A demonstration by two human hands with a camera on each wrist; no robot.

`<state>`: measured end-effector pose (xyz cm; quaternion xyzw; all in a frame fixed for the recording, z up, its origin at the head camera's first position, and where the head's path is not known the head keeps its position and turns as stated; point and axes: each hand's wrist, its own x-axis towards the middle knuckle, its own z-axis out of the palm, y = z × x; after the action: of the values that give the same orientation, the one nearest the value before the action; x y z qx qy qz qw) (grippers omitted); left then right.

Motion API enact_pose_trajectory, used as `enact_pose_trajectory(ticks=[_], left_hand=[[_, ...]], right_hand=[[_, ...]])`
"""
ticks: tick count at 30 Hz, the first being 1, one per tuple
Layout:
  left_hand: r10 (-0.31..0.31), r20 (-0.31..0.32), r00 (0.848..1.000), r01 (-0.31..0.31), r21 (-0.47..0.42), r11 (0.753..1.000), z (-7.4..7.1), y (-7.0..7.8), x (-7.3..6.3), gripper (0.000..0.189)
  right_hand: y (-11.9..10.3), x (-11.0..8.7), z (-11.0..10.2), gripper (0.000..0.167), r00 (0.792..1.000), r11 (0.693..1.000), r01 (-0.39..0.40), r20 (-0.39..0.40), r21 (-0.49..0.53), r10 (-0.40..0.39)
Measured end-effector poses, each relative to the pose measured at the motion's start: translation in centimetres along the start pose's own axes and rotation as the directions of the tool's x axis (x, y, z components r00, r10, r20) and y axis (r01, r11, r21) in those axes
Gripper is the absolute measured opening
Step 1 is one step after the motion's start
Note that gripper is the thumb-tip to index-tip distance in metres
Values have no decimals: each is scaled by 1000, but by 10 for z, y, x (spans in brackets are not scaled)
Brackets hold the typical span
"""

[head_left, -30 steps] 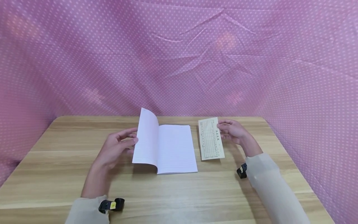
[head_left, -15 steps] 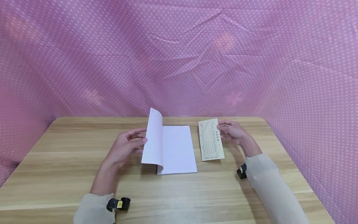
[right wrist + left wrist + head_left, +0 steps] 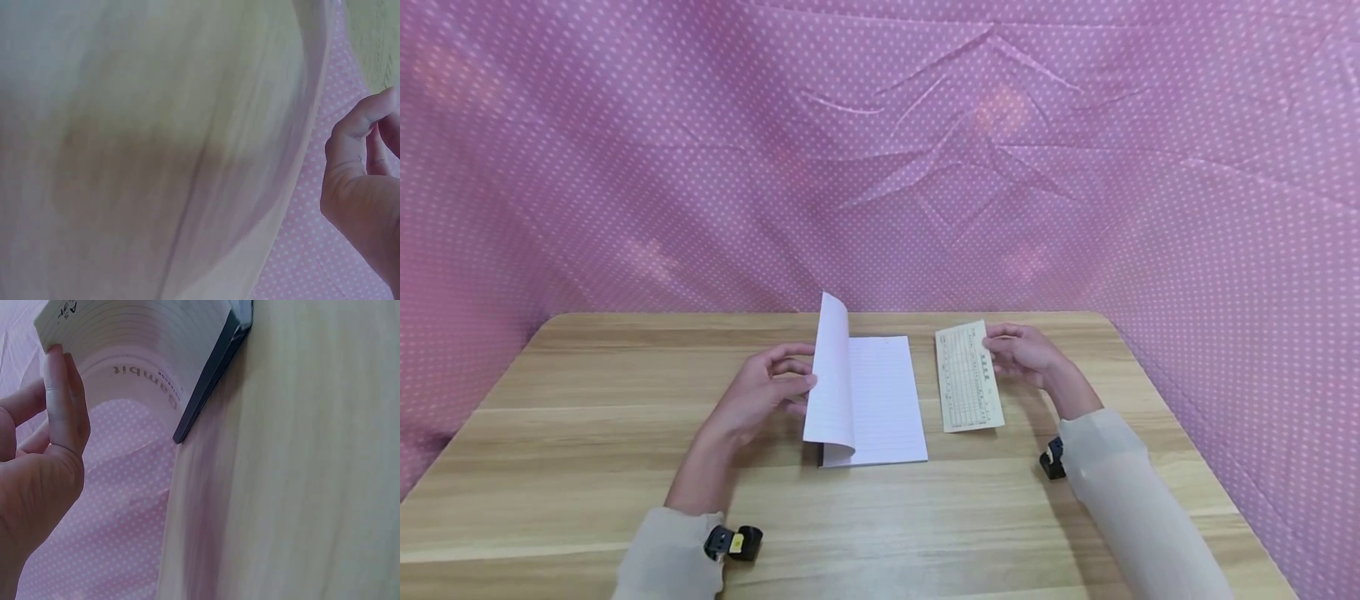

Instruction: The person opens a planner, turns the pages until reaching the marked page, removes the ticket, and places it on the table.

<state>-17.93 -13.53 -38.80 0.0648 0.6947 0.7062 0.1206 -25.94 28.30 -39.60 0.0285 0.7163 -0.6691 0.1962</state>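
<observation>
A notebook [image 3: 887,404] with ruled white pages lies on the wooden table, its cover and front pages lifted and bowed. My left hand [image 3: 767,387] pinches the outer edge of that raised part [image 3: 831,375] between thumb and fingers. In the left wrist view, my left hand [image 3: 53,431] is at the curved cover [image 3: 134,369], which carries the word "Gambit", and a dark spine [image 3: 212,378] shows. Right of the notebook, my right hand [image 3: 1022,354] holds a pale yellow printed slip [image 3: 968,379] by its right edge, tilted up. The right wrist view shows its curled fingers [image 3: 350,137].
The wooden table [image 3: 880,533] stretches in front of and beside the notebook. A pink dotted cloth [image 3: 880,167] hangs behind the table and along both sides. Black wrist cameras sit at the left cuff [image 3: 733,543] and the right cuff [image 3: 1052,458].
My left hand has moved right, bringing the notebook's lifted cover and pages nearer upright over the ruled page. My right hand and the slip have barely moved.
</observation>
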Motion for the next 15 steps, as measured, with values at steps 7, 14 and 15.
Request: enact_pose_trajectory(ticks=[7,14,15], left_hand=[[-27,3,1000,27,-19,999,12,-4,4,52],[-49,-2,999,49,7,999,20,-5,7,50],[-53,-2,999,53,15,998,22,-5,8,50]], right_hand=[[5,3,-2,30,999,999,-26,-31,-25,25],[7,4,-5,32,999,998,-32,-26,-58,30],[7,4,-5,32,999,997,-33,-26,-65,31]])
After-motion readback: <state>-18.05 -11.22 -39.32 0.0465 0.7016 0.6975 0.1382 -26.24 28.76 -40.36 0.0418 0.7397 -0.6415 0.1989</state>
